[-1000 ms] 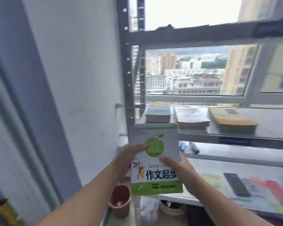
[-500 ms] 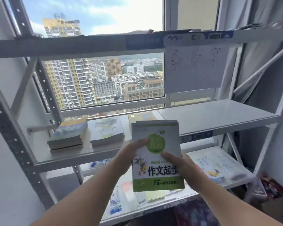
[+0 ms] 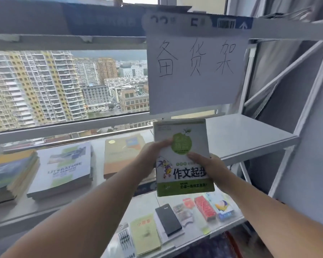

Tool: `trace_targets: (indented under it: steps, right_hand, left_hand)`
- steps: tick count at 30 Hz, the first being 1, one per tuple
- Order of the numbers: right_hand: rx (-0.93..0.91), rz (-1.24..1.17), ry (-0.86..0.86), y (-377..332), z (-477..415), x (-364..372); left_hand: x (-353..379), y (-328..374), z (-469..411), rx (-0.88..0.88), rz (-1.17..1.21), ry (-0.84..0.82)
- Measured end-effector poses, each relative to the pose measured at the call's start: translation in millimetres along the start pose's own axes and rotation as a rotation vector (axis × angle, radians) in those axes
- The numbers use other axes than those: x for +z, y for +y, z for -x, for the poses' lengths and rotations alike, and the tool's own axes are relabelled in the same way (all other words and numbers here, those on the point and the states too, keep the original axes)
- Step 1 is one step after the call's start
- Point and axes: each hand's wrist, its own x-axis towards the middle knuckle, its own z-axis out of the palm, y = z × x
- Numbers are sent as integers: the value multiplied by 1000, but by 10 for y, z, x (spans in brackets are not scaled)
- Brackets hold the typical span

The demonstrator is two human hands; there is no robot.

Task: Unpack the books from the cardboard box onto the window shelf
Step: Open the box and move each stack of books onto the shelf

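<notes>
I hold a stack of white-and-green books upright in front of the window shelf. My left hand grips its left edge and my right hand grips its right side, thumb on the cover. On the shelf's left half lie three stacks: a colourful stack at the far left, a white "Literature" stack beside it, and a tan stack partly behind my left hand. The shelf's right half is bare. The cardboard box is out of view.
A paper sign with handwritten characters hangs from the upper shelf beam, just above the held books. A lower shelf carries a black notebook, a green booklet and small coloured packs. White frame struts stand at right.
My view has swung right from the wall to the shelf and come closer. The books stay in both hands, now level with the shelf beside the tan stack.
</notes>
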Motion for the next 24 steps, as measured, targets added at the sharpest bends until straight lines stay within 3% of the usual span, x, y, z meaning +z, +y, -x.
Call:
trace_targets:
  steps: [12, 24]
  right_hand:
    - [-80, -29, -333, -169, -1321, -599]
    - [-84, -39, -393, 420, -1766, -569]
  left_hand:
    - [208, 205, -838, 79, 34, -42]
    - [68, -502, -998, 146, 18, 35]
